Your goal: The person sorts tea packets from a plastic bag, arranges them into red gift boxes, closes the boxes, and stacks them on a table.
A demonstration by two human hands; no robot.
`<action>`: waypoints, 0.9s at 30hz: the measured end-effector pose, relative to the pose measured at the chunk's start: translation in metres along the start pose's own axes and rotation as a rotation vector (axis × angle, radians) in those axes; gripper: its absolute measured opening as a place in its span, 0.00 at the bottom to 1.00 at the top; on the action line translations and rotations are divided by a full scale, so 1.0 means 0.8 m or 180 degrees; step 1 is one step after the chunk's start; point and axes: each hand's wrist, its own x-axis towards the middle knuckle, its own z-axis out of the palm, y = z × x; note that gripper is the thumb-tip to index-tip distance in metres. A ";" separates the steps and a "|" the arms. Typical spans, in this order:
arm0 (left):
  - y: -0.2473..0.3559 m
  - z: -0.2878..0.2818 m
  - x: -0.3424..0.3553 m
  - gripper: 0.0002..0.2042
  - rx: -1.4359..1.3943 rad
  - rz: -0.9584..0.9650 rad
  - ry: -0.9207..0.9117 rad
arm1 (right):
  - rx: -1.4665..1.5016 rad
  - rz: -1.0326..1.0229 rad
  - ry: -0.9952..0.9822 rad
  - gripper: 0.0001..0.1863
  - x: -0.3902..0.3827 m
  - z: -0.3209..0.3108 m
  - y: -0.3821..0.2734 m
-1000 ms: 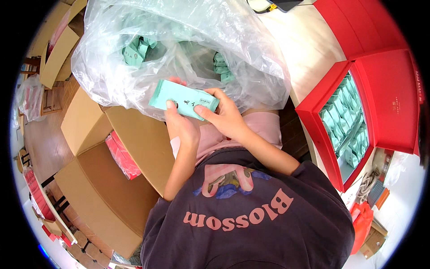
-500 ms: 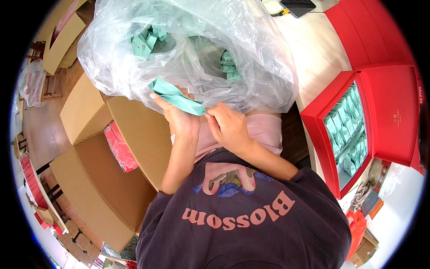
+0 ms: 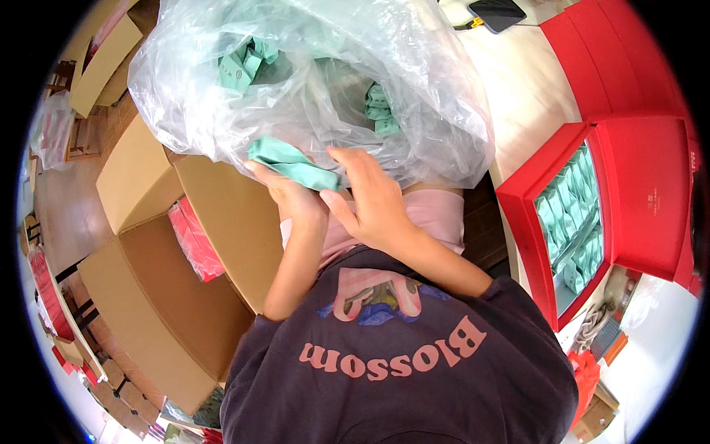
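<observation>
My left hand (image 3: 296,198) holds a small mint-green packet (image 3: 294,164) from below, with the thumb along its left end. At the packet's right end is my right hand (image 3: 370,194), its thumb and fingers spread apart. Just beyond both hands lies a big clear plastic bag (image 3: 310,118) with more green packets (image 3: 381,111) inside, partly hidden by its folds. To the right, an open red gift box (image 3: 529,214) stands with rows of the same green packets (image 3: 573,211) in it.
On my left stands an open cardboard carton (image 3: 166,311) with a red plastic-wrapped pack (image 3: 196,240) inside. A pale table (image 3: 510,81) at the right carries a phone (image 3: 497,13) and the red box. Another carton (image 3: 107,63) is at the far left.
My right thumb and fingers have come off the packet's right end and spread apart. The packet stays in my left hand and looks more rumpled.
</observation>
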 end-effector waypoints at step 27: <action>-0.018 -0.069 0.018 0.16 -0.0543 -0.1727 -0.1765 | -0.1446 0.0530 -0.0197 0.19 0.043 0.024 0.290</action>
